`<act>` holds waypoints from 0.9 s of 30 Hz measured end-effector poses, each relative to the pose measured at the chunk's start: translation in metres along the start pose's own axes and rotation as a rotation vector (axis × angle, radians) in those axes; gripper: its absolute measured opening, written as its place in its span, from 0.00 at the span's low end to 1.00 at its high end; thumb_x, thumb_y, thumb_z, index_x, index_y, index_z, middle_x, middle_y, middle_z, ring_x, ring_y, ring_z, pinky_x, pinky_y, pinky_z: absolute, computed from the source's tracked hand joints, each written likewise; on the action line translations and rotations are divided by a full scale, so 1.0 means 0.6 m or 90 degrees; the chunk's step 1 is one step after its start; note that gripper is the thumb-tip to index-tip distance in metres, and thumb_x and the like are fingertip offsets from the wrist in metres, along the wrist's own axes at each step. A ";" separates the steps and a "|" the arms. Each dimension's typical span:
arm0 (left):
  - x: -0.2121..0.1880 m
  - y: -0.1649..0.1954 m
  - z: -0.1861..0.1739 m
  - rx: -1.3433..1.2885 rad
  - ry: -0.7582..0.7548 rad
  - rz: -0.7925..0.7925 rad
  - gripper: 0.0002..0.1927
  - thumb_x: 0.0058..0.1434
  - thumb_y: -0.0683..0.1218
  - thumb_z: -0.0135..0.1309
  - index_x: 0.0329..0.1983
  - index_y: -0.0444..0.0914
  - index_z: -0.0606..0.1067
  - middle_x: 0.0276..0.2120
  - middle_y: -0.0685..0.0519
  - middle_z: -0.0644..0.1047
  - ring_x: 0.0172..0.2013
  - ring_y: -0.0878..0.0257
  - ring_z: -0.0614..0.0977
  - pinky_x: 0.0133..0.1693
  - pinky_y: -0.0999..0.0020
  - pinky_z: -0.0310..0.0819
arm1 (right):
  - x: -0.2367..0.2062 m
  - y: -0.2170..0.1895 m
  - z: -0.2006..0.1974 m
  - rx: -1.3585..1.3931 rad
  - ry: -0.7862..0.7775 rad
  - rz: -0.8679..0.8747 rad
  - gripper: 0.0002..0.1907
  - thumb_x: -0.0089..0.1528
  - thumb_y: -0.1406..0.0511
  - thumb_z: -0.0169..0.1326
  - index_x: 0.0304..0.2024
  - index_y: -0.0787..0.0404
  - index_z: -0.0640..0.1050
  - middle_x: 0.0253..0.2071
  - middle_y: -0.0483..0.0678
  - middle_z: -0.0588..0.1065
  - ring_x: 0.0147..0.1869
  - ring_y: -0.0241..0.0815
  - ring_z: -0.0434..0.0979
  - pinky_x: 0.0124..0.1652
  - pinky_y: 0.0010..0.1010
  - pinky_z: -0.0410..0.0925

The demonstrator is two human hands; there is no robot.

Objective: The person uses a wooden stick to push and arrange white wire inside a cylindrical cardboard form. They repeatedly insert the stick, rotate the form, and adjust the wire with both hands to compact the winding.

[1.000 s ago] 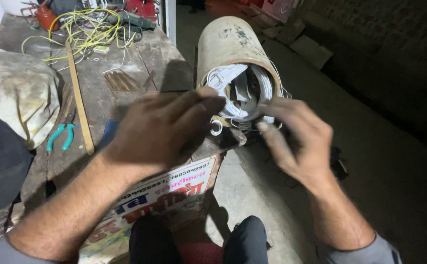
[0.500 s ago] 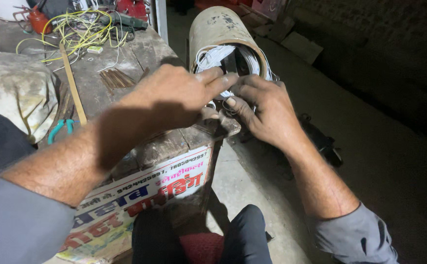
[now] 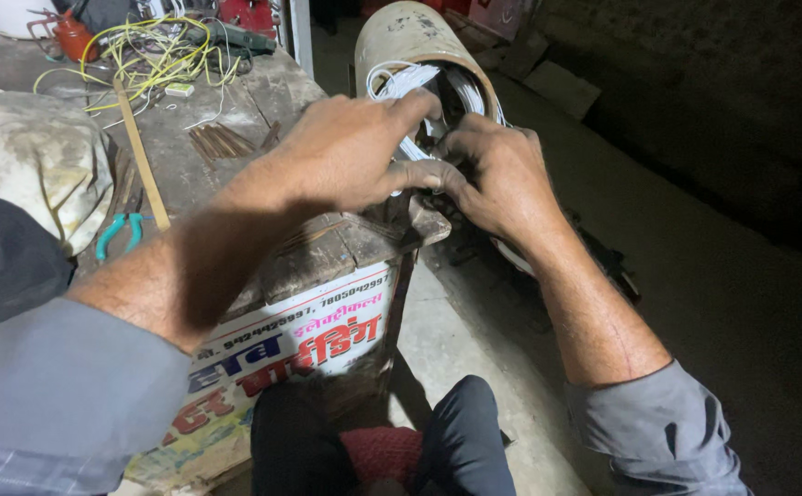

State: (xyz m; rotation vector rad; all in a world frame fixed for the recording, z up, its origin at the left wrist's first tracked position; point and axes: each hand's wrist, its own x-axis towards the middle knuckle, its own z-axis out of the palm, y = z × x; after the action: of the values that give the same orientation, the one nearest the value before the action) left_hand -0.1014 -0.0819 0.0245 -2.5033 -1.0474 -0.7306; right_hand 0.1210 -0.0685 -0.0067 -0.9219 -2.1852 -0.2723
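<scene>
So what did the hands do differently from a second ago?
The left hand and right hand were spread apart before the metal cylinder; they moved in together and now pinch the white strips at its open end. The workbench, yellow wires and green pliers stayed put.

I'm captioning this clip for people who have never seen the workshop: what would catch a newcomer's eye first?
First, the left hand and right hand pressed together at the open mouth of a beige metal cylinder, working on the white wire coils inside it. Left of them, on the worn wooden workbench, lie a tangle of yellow wire and teal-handled pliers.
</scene>
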 end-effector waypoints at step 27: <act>-0.017 -0.015 0.046 -0.047 0.075 0.011 0.18 0.59 0.52 0.62 0.51 0.44 0.75 0.45 0.50 0.80 0.45 0.46 0.83 0.41 0.50 0.76 | -0.021 0.001 0.049 -0.022 0.122 0.001 0.23 0.55 0.61 0.71 0.48 0.62 0.78 0.46 0.55 0.74 0.52 0.57 0.75 0.48 0.47 0.67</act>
State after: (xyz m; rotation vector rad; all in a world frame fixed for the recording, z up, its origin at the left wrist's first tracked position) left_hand -0.1050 -0.0684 -0.0028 -2.4923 -0.9734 -0.9161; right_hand 0.1111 -0.0616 -0.0361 -0.8793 -2.0098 -0.3823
